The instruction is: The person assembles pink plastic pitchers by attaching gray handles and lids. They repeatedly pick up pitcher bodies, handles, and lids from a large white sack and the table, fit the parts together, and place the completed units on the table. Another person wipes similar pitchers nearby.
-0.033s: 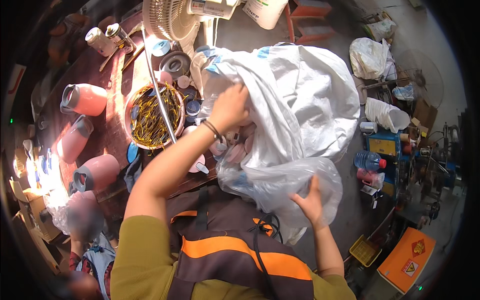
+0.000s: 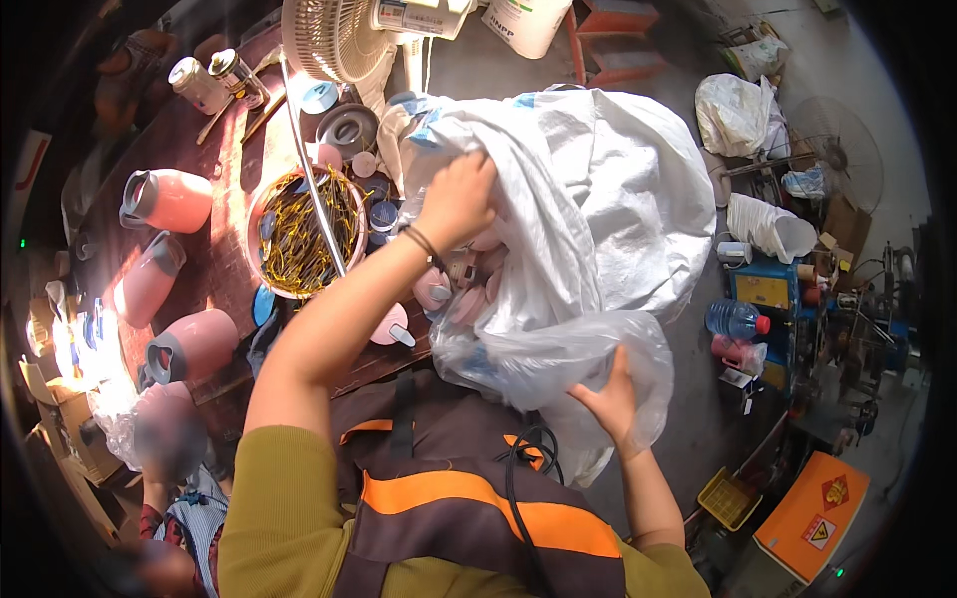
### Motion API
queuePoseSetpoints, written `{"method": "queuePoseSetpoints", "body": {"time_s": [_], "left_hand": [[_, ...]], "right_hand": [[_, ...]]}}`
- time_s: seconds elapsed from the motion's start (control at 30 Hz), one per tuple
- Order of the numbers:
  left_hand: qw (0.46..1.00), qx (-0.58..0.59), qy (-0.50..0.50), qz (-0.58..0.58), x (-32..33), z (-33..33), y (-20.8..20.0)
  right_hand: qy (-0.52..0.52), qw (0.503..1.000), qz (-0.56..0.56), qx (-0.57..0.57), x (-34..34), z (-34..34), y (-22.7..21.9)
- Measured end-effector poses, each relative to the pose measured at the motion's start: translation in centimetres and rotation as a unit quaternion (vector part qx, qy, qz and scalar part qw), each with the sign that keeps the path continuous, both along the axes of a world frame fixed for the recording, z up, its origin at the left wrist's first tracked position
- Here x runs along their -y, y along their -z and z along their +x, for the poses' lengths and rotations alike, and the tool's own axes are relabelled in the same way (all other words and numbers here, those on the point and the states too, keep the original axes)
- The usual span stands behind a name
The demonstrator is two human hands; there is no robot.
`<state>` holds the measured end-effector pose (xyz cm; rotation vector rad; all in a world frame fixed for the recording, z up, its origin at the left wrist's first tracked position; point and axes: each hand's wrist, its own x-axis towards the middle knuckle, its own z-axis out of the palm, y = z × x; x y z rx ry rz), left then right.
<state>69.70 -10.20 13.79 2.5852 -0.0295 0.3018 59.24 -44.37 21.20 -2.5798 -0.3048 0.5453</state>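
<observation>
My left hand [image 2: 461, 199] is closed on the folded edge of a large white woven sack [image 2: 638, 199], beside the table. Out of the sack's mouth hangs a clear plastic liner [image 2: 518, 349], crumpled toward my body. My right hand [image 2: 610, 399] is at the liner's right part, thumb and forefinger spread apart; plastic lies about it and the other fingers are partly hidden. Below my left wrist, pink pieces [image 2: 467, 269] show in the sack's opening and at the table's edge, partly covered by the liner.
On the dark red table [image 2: 214, 259] lie several pink jugs [image 2: 194, 344], and a round tub [image 2: 257, 264] holds black and yellow ties. A metal rod [image 2: 317, 179] crosses over the tub. Beyond stands a fan [image 2: 334, 40]. At right are a water bottle [image 2: 736, 320] and an orange box [image 2: 812, 513].
My left hand has shifted slightly upward with the sack's edge. My right hand has moved a little to the left, and the liner's right side has drawn in with it.
</observation>
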Motion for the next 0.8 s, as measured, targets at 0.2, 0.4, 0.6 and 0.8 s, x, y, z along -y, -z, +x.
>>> {"method": "queuePoseSetpoints", "body": {"time_s": [0.2, 0.4, 0.6, 0.8], "left_hand": [[0.995, -0.061, 0.022, 0.079, -0.8, 6.0, -5.0], [0.928, 0.227, 0.282, 0.089, 6.9, -4.8, -9.3], [0.837, 0.062, 0.513, 0.181, 11.4, 1.9, -4.8], [0.759, -0.351, 0.548, 0.000, 15.2, 9.2, -0.9]], "right_hand": [[-0.103, 0.975, -0.084, 0.177, -7.0, 4.4, 2.5], [0.348, 0.717, 0.505, -0.331, -4.0, 8.6, 8.7], [0.314, 0.738, 0.448, -0.396, -2.4, 7.8, 5.0], [0.249, 0.939, 0.219, 0.094, -4.8, 2.3, -1.2]]}}
